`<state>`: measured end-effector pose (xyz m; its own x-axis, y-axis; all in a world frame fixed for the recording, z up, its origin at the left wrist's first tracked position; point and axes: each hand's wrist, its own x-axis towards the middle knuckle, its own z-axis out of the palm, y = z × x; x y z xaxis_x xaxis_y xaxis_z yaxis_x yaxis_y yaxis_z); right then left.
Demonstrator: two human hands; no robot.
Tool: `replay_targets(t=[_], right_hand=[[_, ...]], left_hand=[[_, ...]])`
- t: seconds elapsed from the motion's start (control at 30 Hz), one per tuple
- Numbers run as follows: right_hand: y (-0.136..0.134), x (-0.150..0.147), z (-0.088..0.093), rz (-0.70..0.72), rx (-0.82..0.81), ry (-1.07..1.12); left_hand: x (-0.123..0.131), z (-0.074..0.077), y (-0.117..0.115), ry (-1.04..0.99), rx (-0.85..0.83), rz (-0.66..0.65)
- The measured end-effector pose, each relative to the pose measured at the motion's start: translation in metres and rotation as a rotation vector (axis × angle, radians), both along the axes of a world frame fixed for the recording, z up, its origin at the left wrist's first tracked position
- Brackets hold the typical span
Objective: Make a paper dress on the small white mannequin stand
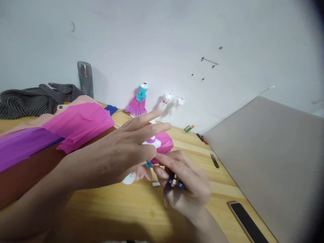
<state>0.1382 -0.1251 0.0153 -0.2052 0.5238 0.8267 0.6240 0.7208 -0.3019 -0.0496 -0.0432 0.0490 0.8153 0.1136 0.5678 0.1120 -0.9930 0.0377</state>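
Note:
My left hand (111, 157) reaches in from the left, two fingers stretched out and the others bent together at the edge of a pink crepe paper piece (165, 141). A white cut-out with a purple spot (155, 143) lies against that paper. Close by on the right, my right hand (187, 179) is curled, its thumb and forefinger meeting near the pink paper. Dark blue glossy handles, apparently of scissors (180, 185), show in its palm; the blades are hidden. Below the fingers are peach paper petals (143, 173) and a white disc (129, 178).
Pink crepe sheets (86, 121) and purple sheets (22, 145) lie left. By the wall stand a grey flask (85, 79), a pink-and-turquoise paper figure (140, 98) and two white figures. A phone (248, 221) and cutter (214, 161) lie right, beside a grey panel (273, 158).

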Motion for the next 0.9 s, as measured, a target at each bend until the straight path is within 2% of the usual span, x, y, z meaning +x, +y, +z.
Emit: replay_targets(t=[0.13, 0.23, 0.33, 0.47, 0.57, 0.67, 0.7, 0.8, 0.9], right_hand=[[-0.004, 0.004, 0.001, -0.051, 0.068, 0.115], [-0.006, 0.013, -0.006, -0.076, 0.062, 0.185], [-0.007, 0.023, -0.022, -0.061, -0.051, 0.309], [-0.006, 0.028, -0.055, 0.007, -0.244, 0.391], [-0.001, 0.025, -0.086, 0.035, -0.415, 0.186], [0.007, 0.02, -0.115, -0.022, -0.34, -0.13], [0.011, 0.018, -0.122, -0.033, -0.336, -0.167], [0.019, 0.012, -0.136, -0.065, -0.342, -0.234], [0.026, 0.005, -0.14, -0.114, -0.372, -0.293]], left_hand=[[-0.001, -0.003, 0.006, 0.005, -0.02, 0.027], [-0.005, -0.003, 0.006, 0.007, -0.044, 0.042], [-0.013, 0.003, 0.004, 0.018, -0.066, 0.054], [-0.021, 0.012, 0.002, -0.058, -0.091, 0.088], [-0.021, 0.013, 0.006, -0.241, -0.152, 0.163], [-0.018, 0.012, 0.012, -0.434, -0.208, 0.254], [-0.017, 0.012, 0.013, -0.473, -0.224, 0.268], [-0.017, 0.012, 0.013, -0.505, -0.279, 0.224], [-0.014, 0.009, 0.005, -0.359, -0.238, 0.15]])
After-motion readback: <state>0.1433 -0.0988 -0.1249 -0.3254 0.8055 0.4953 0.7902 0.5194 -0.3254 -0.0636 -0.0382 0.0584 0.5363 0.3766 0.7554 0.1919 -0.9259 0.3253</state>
